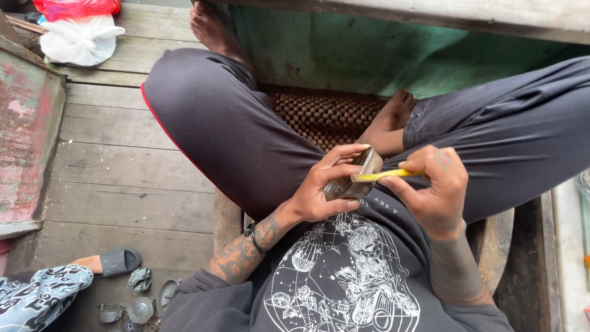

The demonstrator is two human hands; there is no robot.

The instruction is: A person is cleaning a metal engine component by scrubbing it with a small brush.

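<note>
A small grey metal part (354, 178), boxy and dull, sits in the middle of the view, held above the lap of a person seated cross-legged. The left hand (326, 187) cups it from below and the side, its fingers (344, 152) curled round the part and pressed against its upper edge, the thumb along the lower edge. A yellow toothbrush (384, 175) lies across the face of the part, its head touching the metal. The right hand (433, 184) grips the handle of the toothbrush, fingers folded tight around it, thumb pressed on top. The left forearm is tattooed and wears a dark bracelet (253, 237) at the wrist. The person wears a black shirt (344, 283) with a white line drawing and dark trousers (233, 129); both feet are bare, and one heel rests just beside a mat of brown wooden beads (322, 117). Behind the mat rises a worn green painted board (369, 55). To the left lies a floor of grey wooden planks (123, 178). On it, near the lower left corner, are several small grey metal pieces (142, 301), close together. Next to them is another person's foot in a grey slide sandal (120, 261), with a patterned blue trouser leg. Far off at the top left lie a white plastic bag (80, 40) and a red bag (77, 8), touching each other
</note>
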